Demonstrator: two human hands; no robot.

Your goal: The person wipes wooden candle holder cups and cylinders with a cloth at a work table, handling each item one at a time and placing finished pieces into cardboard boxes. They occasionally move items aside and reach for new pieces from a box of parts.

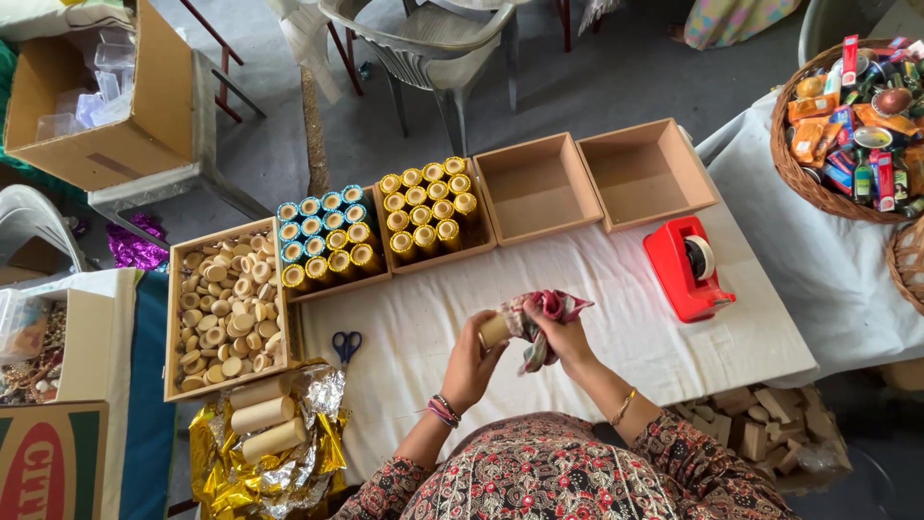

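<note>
My left hand (469, 364) holds a short wooden cylinder (494, 330) by its end, over the white tablecloth (616, 337). My right hand (561, 335) grips a patterned red, green and white cloth (549, 310) that is wound around the cylinder's other end. Both hands meet above the middle of the table, close to my body. Bangles circle both wrists.
Along the far edge stand a box of blue-wrapped rolls (322, 241), a box of yellow-wrapped rolls (425, 208) and two hollow boxes (534, 188). A tray of wooden discs (223, 306), scissors (346, 345), bare cylinders on gold foil (262, 416), a red tape dispenser (685, 268) and a wicker basket (852, 116) surround me.
</note>
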